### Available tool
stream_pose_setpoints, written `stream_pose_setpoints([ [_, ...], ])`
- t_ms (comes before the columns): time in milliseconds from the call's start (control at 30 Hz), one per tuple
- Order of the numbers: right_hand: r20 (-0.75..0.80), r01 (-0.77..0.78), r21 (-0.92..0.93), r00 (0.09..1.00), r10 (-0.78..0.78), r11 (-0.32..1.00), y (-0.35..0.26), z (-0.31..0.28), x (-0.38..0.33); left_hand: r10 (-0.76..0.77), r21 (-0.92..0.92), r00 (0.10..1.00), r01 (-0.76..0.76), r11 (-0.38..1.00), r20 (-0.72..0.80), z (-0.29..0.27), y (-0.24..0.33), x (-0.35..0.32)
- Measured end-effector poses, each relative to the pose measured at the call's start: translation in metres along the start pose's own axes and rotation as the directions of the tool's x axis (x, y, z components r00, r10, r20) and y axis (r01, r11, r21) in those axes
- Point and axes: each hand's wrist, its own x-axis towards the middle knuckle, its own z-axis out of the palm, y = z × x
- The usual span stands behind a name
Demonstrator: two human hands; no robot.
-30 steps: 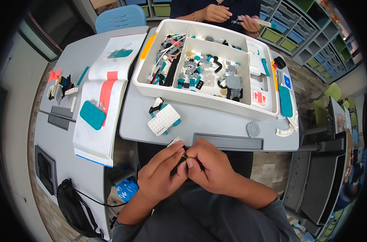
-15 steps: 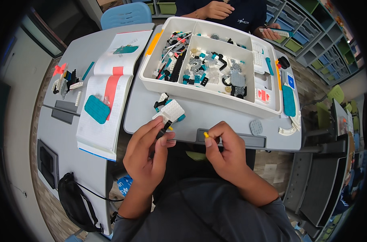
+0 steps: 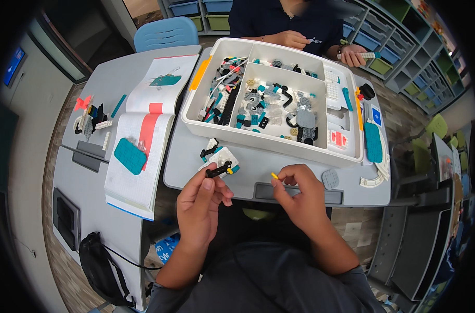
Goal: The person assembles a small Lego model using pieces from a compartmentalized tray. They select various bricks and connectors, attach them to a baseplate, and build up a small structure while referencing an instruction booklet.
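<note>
Between the thumb and fingers of my left hand (image 3: 202, 201) is a black building-brick piece (image 3: 218, 170), a small yellow pin (image 3: 229, 170) sticking out at its right end. A short yellow peg (image 3: 274, 176) is pinched at the fingertips of my right hand (image 3: 301, 194), a little apart from the black piece. Behind my left hand, a white, black and teal brick assembly (image 3: 224, 155) rests on the table, partly hidden by the fingers.
A white divided bin (image 3: 271, 136) of loose bricks stands ahead. An open booklet (image 3: 128, 188) with a teal plate (image 3: 129, 156) on it lies left. A grey round-cornered plate (image 3: 330, 179) lies right. Across the table, a person's hands (image 3: 294, 39) hold parts.
My left hand has turned, bringing the black piece and its yellow pin into clear sight. The right hand still pinches the yellow peg. The whole view has shifted slightly.
</note>
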Motion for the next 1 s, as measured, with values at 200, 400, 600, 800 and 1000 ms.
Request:
stream_pose_setpoints([
  [200, -0.071, -0.036, -0.060, 0.997, 0.032, 0.998, 0.015, -0.013, 0.004, -0.046, -0.002, 0.999, 0.046, 0.999, 0.005, -0.008, -0.005, 0.002],
  [400, -0.006, -0.045, -0.074, 0.999, 0.044, 0.996, 0.014, -0.017, 0.008, -0.046, 0.004, 0.999, 0.046, 0.999, 0.011, -0.010, -0.004, -0.001],
  [600, 0.008, 0.003, -0.054, 1.000, -0.003, 0.999, 0.000, -0.012, 0.012, -0.018, 0.022, 1.000, 0.018, 1.000, 0.015, -0.019, 0.001, -0.005],
  [800, 0.001, 0.184, -0.134, 0.983, -0.185, 0.974, -0.023, 0.008, 0.057, -0.025, 0.009, 1.000, 0.025, 1.000, 0.012, -0.041, 0.006, -0.011],
  [1000, 0.041, 0.246, -0.443, 0.966, -0.254, 0.862, -0.002, 0.043, 0.220, -0.023, 0.035, 1.000, 0.023, 0.999, 0.004, -0.049, 0.013, -0.014],
])
